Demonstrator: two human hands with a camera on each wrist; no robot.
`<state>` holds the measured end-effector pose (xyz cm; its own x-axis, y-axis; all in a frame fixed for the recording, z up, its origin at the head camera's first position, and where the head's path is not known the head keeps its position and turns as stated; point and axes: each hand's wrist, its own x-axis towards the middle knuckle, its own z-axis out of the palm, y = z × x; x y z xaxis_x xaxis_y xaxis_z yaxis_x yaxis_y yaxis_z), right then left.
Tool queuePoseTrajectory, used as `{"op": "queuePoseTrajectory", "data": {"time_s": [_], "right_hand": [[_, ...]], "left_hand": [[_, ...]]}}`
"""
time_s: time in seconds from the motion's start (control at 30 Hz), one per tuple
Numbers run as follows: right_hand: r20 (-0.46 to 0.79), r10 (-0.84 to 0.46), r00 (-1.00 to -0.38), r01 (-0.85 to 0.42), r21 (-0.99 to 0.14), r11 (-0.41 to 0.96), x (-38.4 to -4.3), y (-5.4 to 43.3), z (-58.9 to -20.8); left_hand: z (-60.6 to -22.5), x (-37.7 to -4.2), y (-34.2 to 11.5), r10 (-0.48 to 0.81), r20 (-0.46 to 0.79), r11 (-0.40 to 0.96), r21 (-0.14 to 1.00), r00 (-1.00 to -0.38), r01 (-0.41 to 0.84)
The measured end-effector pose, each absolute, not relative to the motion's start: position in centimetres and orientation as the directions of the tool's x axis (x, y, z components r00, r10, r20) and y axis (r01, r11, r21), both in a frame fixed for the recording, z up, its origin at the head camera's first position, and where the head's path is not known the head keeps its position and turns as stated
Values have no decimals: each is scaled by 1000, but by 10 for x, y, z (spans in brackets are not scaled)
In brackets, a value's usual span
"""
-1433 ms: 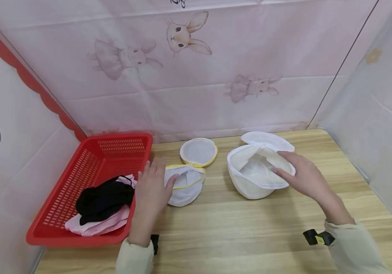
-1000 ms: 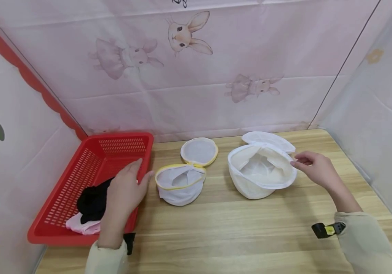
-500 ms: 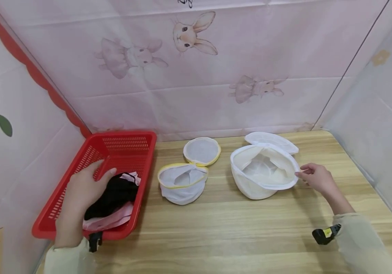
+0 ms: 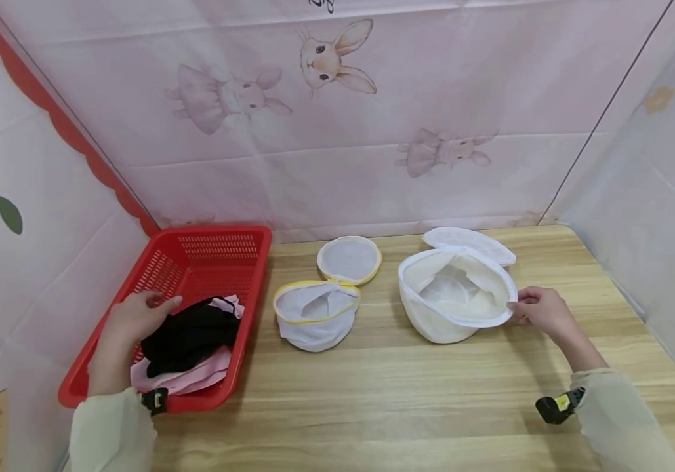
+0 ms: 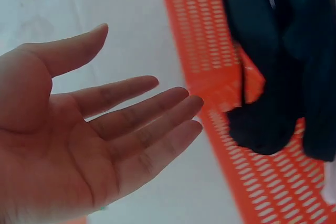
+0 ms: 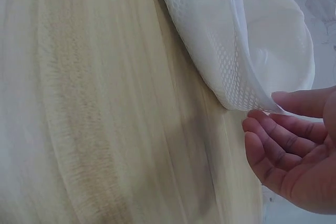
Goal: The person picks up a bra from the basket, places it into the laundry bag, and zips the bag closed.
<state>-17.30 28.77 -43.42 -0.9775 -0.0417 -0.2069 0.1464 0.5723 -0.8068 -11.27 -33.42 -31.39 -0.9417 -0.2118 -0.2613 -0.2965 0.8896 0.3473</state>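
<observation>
In the head view my right hand [image 4: 546, 311] pinches the right rim of a white mesh laundry bag [image 4: 440, 318]. That bag stands unzipped, its round lid folded back behind it. The right wrist view shows thumb and fingertips on the rim of the mesh bag [image 6: 226, 66]. My left hand [image 4: 133, 321] is over the left side of a red plastic basket [image 4: 245, 367], beside a black garment [image 4: 192, 337]. Its fingers are extended in the left wrist view, holding nothing. Pink cloth [image 4: 198, 373] lies beneath the black garment.
A smaller mesh bag with a yellow zip [image 4: 316, 334] stands unzipped between basket and white bag, its round lid [image 4: 349, 259] flipped back. All stand on a wooden table [image 4: 372, 406]. A printed pink backdrop [image 4: 337, 164] rises behind, with side walls left and right.
My left hand has moved left from the yellow-trimmed bag to above the basket, then lowered beside the black garment. My right hand left the white bag's mouth and now pinches its right rim.
</observation>
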Motion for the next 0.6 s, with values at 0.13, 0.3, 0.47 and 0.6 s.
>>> {"op": "queuePoseTrajectory", "data": {"time_s": [0.13,0.3,0.47,0.6], "right_hand": [[-212,-46,-976,148,-806,573,-173,287,-435],[-224,-47,-974,156,-799,581,-171,285,-436],[-226,-39,-973,160,-793,588,-171,285,-436],[-222,-43,-974,155,-793,590,-171,284,-436]], "left_hand": [[-323,-117,-349,-237,-350,841,393,-906,-372],[-331,-121,-361,-266,-397,771,459,-878,-441],[-332,-120,-367,-301,-422,720,488,-855,-494],[-330,-119,-371,-306,-451,688,504,-839,-522]]}}
